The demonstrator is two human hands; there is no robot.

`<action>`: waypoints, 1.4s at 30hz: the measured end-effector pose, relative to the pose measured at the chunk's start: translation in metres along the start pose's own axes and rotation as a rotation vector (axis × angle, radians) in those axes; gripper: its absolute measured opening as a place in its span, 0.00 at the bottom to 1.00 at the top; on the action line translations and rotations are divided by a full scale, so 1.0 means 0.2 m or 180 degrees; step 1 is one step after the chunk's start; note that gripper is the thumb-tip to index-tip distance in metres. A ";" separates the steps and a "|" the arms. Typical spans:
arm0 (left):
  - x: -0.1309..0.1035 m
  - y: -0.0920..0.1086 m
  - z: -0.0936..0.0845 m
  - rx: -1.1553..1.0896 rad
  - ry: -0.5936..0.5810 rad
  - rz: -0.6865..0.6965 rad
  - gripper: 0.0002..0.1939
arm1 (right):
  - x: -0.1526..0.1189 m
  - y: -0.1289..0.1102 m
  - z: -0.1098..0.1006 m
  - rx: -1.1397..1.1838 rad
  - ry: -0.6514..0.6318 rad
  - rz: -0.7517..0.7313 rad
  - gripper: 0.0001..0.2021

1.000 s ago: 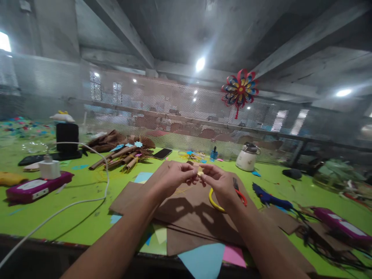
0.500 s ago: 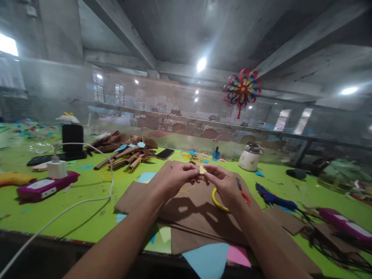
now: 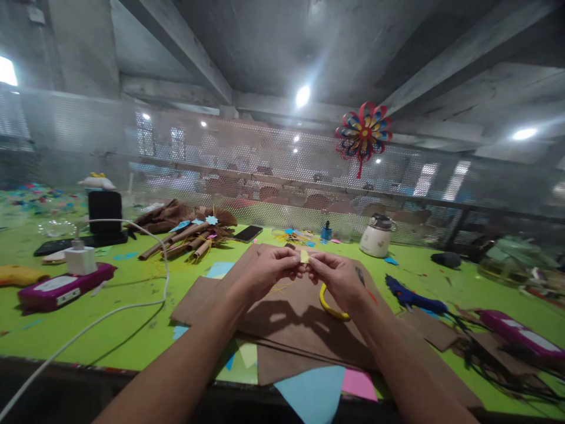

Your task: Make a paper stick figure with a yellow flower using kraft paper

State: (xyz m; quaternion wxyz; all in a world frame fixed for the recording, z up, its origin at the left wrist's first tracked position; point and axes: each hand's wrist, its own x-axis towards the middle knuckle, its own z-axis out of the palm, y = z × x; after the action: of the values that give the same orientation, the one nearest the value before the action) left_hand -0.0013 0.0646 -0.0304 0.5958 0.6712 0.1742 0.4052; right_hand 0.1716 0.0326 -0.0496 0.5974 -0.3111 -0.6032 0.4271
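A small pale yellow piece of paper [image 3: 304,257] is pinched between my two hands, above the brown paper sheets [image 3: 300,335]. My left hand [image 3: 271,268] grips its left side with thumb and fingertips closed. On the other side, the fingertips of my right hand [image 3: 333,272] press on it too. Scissors with a yellow and red handle [image 3: 330,306] lie on the brown paper, partly hidden behind my right hand. Light blue paper [image 3: 313,391] and pink paper [image 3: 359,384] stick out under the brown sheets at the front edge.
Left on the green table [image 3: 141,321] are a purple power strip [image 3: 66,288] with a white cable and a bundle of brown paper rolls [image 3: 189,235]. A phone [image 3: 248,234] and a white kettle-like jug [image 3: 375,237] stand farther back. A blue glue gun [image 3: 415,295] lies right.
Both hands stay together on the yellow paper, which has turned slightly and now shows more upright between the fingertips. The whole view has shifted a little.
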 end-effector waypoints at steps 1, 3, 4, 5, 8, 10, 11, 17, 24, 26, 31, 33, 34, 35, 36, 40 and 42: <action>0.00 0.00 0.00 0.0005 0.0038 -0.0015 0.09 | 0.00 0.00 0.00 0.0020 -0.0011 0.0002 0.12; 0.00 0.01 0.00 0.0118 0.0069 -0.0010 0.10 | 0.00 0.00 -0.01 -0.0007 -0.0058 0.0040 0.13; -0.01 0.02 0.01 0.0239 0.0071 0.0007 0.09 | 0.00 0.00 -0.02 -0.0041 -0.0084 0.0081 0.13; -0.01 0.03 0.01 0.0404 0.0081 0.0036 0.09 | 0.00 -0.01 -0.02 -0.0069 -0.0092 0.0142 0.13; -0.02 0.06 0.02 0.0972 0.0115 0.0129 0.08 | 0.00 -0.02 -0.03 -0.0019 0.0018 0.0405 0.14; -0.02 0.07 0.03 0.1175 0.0092 0.0146 0.08 | 0.01 -0.03 -0.03 -0.0014 0.0105 0.0555 0.16; -0.01 0.07 0.03 0.1198 0.0065 0.0135 0.08 | 0.01 -0.03 -0.03 -0.0058 0.0083 0.0572 0.16; 0.00 0.02 0.00 0.0657 -0.0098 0.0045 0.10 | 0.00 -0.01 -0.04 -0.0339 -0.0144 0.0292 0.12; 0.00 -0.03 -0.03 -0.0105 -0.0339 -0.0331 0.13 | 0.01 0.01 -0.05 -0.0454 -0.0053 0.0149 0.11; 0.00 -0.03 -0.03 -0.0216 -0.0349 -0.0382 0.14 | 0.01 0.02 -0.06 -0.0440 -0.0082 0.0112 0.11; 0.00 -0.02 -0.03 -0.0334 -0.0335 -0.0494 0.14 | 0.01 0.02 -0.07 -0.0520 -0.0140 0.0093 0.12; 0.00 -0.02 -0.03 -0.0315 -0.0304 -0.0494 0.15 | 0.01 0.02 -0.06 -0.0497 -0.0147 0.0106 0.13; 0.00 -0.02 -0.02 -0.0298 -0.0287 -0.0490 0.15 | 0.01 0.02 -0.06 -0.0479 -0.0153 0.0112 0.14; 0.00 -0.02 -0.02 -0.0282 -0.0276 -0.0483 0.15 | 0.01 0.02 -0.06 -0.0462 -0.0160 0.0114 0.14; 0.00 -0.01 -0.02 -0.0269 -0.0275 -0.0481 0.15 | 0.01 0.02 -0.06 -0.0454 -0.0173 0.0116 0.14; 0.00 -0.01 -0.03 -0.0239 -0.0310 -0.0504 0.15 | 0.01 0.01 -0.06 -0.0495 -0.0237 0.0093 0.13; 0.00 -0.02 -0.03 -0.0228 -0.0354 -0.0519 0.15 | 0.00 0.00 -0.06 -0.0550 -0.0263 0.0076 0.13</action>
State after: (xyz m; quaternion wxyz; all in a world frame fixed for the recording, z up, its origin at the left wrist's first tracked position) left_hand -0.0052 0.0698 -0.0339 0.6591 0.6545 0.1803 0.3235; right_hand 0.1829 0.0352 -0.0504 0.5379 -0.3508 -0.6581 0.3931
